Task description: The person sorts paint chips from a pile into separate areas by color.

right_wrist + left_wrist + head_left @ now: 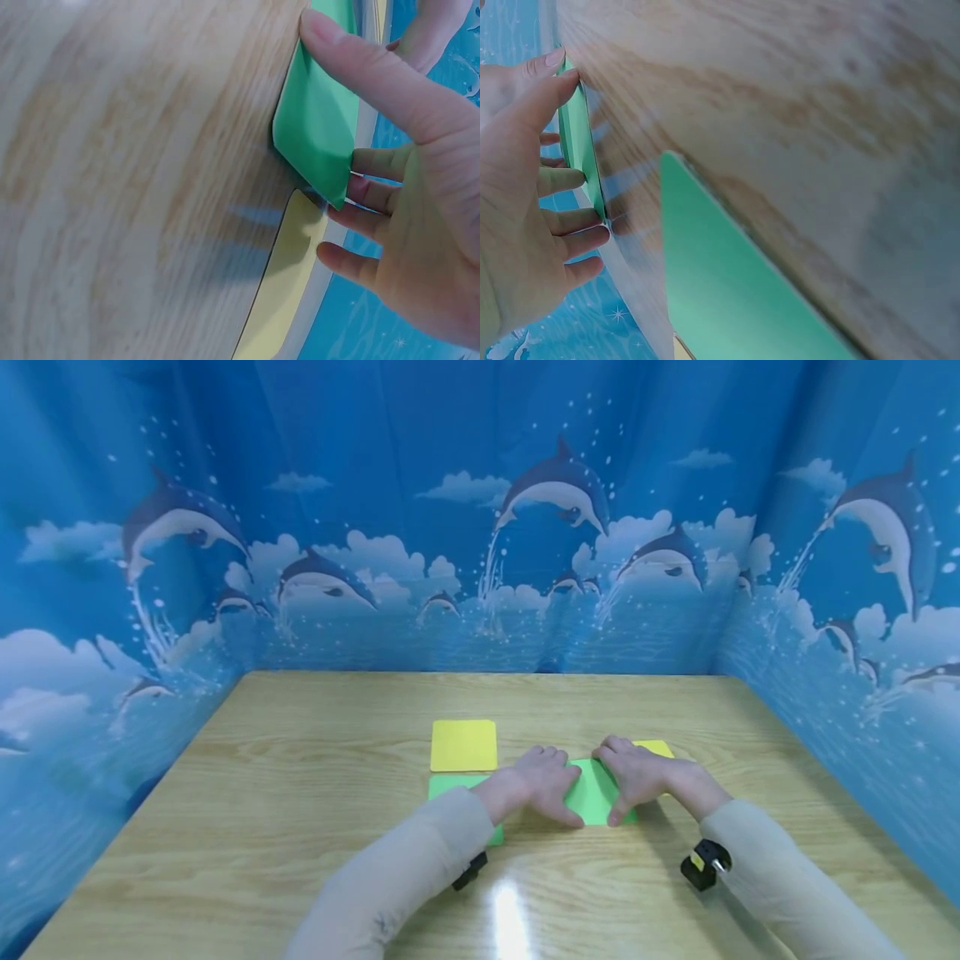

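A square green card lies between my two hands near the middle of the table. My left hand holds its left side, thumb at the near edge and fingers at the far edge. From the other side my right hand grips it in the same way, thumb on the near corner. The right wrist view shows the card's corner slightly above the tabletop, next to a yellow card. A second green card lies under my left forearm, partly covered by it.
Beyond the second green card lies a yellow card. Another yellow card is mostly hidden behind my right hand. The wooden table meets a blue dolphin-print curtain at its back and sides.
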`<state>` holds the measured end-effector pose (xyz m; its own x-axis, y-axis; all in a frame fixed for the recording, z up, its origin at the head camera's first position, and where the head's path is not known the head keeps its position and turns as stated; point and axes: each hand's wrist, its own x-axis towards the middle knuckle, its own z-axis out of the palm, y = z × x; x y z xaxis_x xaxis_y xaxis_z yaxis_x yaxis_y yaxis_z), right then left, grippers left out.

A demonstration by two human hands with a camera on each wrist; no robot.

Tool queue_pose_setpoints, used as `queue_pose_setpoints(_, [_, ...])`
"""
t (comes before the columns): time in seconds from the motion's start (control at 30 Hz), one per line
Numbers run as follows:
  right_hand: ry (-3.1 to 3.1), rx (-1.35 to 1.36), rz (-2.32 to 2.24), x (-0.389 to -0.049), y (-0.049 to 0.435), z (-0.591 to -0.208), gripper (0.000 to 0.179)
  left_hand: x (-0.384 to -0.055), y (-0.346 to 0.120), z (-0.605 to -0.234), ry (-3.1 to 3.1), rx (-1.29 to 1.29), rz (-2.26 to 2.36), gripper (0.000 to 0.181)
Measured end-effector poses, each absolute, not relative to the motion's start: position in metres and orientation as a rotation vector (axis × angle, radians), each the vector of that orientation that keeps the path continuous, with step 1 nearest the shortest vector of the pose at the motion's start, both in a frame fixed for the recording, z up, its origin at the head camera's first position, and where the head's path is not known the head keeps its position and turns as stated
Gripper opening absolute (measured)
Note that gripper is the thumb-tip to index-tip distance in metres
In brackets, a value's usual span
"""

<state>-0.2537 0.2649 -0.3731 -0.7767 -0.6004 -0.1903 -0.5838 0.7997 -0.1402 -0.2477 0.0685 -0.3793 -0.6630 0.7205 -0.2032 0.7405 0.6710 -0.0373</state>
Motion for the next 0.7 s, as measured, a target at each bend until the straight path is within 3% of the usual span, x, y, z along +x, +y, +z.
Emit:
queue_pose_setpoints(0.33, [2.743,-0.9,-0.033,-0.246,0.263,-0.365,0.108,-0.249,0.07,-0.379,2.712,1.195,-0.161,0.079])
queue_pose_setpoints(0.7, [2.769,-0.918,-0.1,-0.24,0.264,-0.366,0.103,-0.251,0.066,-0.383,2.738,1.193,-0.174,0.091])
